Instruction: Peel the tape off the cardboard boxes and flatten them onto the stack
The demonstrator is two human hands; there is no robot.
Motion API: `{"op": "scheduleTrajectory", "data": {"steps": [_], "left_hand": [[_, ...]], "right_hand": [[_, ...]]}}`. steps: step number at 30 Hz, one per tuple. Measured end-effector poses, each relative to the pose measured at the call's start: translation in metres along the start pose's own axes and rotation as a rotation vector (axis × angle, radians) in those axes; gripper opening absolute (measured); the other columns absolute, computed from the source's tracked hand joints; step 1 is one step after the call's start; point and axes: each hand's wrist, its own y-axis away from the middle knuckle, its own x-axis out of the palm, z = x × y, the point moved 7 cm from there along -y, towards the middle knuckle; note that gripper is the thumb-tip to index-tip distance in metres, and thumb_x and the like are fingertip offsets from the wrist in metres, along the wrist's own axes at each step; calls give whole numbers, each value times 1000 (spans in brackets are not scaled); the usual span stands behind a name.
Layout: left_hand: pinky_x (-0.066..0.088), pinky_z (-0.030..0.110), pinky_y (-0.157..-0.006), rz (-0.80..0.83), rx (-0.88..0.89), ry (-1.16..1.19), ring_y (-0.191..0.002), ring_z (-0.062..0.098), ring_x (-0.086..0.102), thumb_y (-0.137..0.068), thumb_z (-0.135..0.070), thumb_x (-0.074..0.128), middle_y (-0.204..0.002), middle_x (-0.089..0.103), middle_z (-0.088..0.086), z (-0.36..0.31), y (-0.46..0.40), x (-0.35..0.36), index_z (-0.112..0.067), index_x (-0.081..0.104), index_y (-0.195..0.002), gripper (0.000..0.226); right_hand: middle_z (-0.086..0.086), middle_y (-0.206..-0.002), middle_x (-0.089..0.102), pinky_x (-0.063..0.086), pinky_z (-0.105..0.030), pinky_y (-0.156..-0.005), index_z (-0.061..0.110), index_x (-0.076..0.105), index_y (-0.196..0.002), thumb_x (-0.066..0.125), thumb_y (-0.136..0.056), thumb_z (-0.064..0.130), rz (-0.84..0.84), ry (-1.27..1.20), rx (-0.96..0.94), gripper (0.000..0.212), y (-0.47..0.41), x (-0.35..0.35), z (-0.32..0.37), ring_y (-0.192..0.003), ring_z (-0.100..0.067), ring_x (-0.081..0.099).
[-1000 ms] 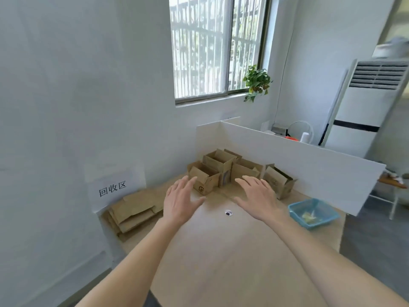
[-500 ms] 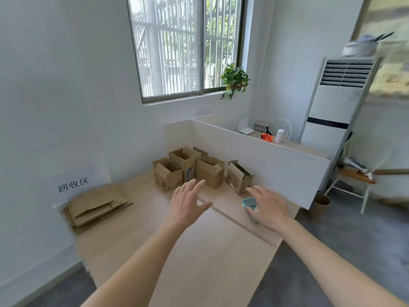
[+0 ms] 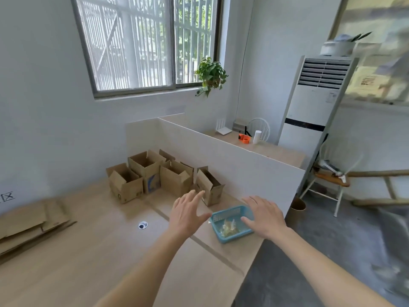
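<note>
Holding both my left hand [image 3: 188, 214] and right hand [image 3: 264, 217] spread and empty over the table [image 3: 88, 262], I see four boxes [image 3: 163, 176] ahead and the stack [image 3: 28, 222] far left.

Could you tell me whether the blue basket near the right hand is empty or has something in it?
Not empty: the blue basket holds a small pile of pale, crumpled translucent scraps; what they are cannot be told.

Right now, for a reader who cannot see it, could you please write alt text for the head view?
Two open hands, left hand and right hand, reach over a wooden table, holding nothing; the right is above a blue basket. Behind stand four open cardboard boxes, and a flattened cardboard stack lies at the far left.
</note>
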Motion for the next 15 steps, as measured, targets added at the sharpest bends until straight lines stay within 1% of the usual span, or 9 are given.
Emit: {"op": "scheduleTrajectory", "data": {"steps": [5,8,12,15], "left_hand": [[20,40,-124,16,-61,56,-153,19,23,-91,-67,56,-166,26,-4,3,-48,28,-37,26,-158,79],[20,40,-123,38,-113,60,-153,19,24,-92,-66,56,-166,27,-5,19,-76,54,-39,25,-157,77],[23,39,-123,47,-197,35,-152,20,26,-93,-64,56,-165,29,-4,49,-128,88,-39,27,-157,75],[26,39,-123,46,-259,14,-151,19,29,-93,-63,57,-164,32,-3,72,-176,120,-38,29,-157,74]], "right_hand": [[8,-155,41,35,-36,-115,31,33,-154,56,-95,57,30,-37,-25,69,-63,27,-19,-140,-16,42],[6,-159,36,34,-37,-116,32,31,-155,56,-95,57,72,-67,-54,70,-108,55,-22,-144,-17,39],[6,-162,33,36,-38,-114,33,30,-157,53,-95,60,120,-111,-63,71,-184,104,-32,-144,-18,39],[4,-164,30,37,-38,-112,33,27,-158,51,-96,60,184,-138,-66,72,-245,156,-44,-144,-19,40]]}}
